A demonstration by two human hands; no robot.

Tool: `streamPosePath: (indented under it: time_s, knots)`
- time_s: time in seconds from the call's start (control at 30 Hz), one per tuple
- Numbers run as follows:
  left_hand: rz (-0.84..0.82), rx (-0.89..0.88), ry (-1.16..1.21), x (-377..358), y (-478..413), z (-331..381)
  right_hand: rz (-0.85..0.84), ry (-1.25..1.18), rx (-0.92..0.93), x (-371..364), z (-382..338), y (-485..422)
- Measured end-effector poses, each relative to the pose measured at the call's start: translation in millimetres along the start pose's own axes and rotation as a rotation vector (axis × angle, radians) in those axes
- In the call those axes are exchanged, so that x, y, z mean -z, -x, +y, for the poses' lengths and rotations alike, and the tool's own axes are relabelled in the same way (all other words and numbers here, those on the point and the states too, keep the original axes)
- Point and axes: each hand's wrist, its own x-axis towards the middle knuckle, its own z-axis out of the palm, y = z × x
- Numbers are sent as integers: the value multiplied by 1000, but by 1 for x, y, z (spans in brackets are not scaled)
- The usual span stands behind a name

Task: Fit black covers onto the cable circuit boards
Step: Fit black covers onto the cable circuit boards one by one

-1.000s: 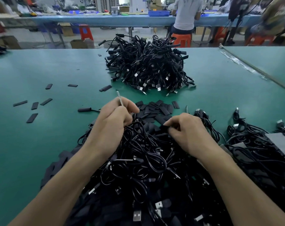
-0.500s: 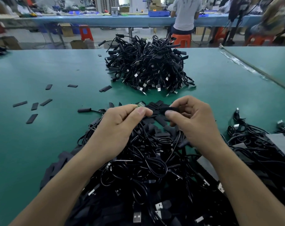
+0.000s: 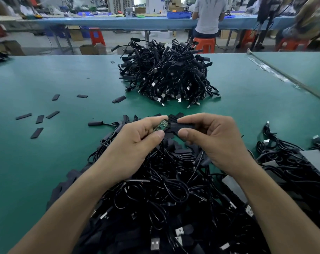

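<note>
Pinching a small green circuit board btw thumb & forefinger, the L hand holds it just above the near cable pile, w/ the board's free end sticking out past the fingertips toward the R hand. R thumb & forefinger grip a black cover, its end pointing at the board. Cover & board meet right btw the two sets of fingertips; can't tell if the board is inside the cover or only at its mouth. Remaining fingers of both hands are curled under, and what they touch is hidden. Directly below the fingers: tangled black cables w/ USB plugs, forearms passing over them. Just beyond the fingertips: a small heap of spare covers on the green table. Further beyond, well apart: a second cable pile. Off to the L of the L fingers: several loose covers lying flat, scattered. To the R of the R fingers: more cables. Bkgd: a person at a blue bench, back to camera.
</note>
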Motion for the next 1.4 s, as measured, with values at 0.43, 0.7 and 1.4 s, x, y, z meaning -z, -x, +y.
streamPosePath:
  time_s: [0.43,0.7,1.4]
  knots:
    - [-59,38,61,1,3,12,-18,33,18,5,10,-2]
    - [-69,78,91,2,4,13,-107,9,18,5,9,-1]
    - [-220,77,46,3,4,4,-127,55,28,-9,11,3]
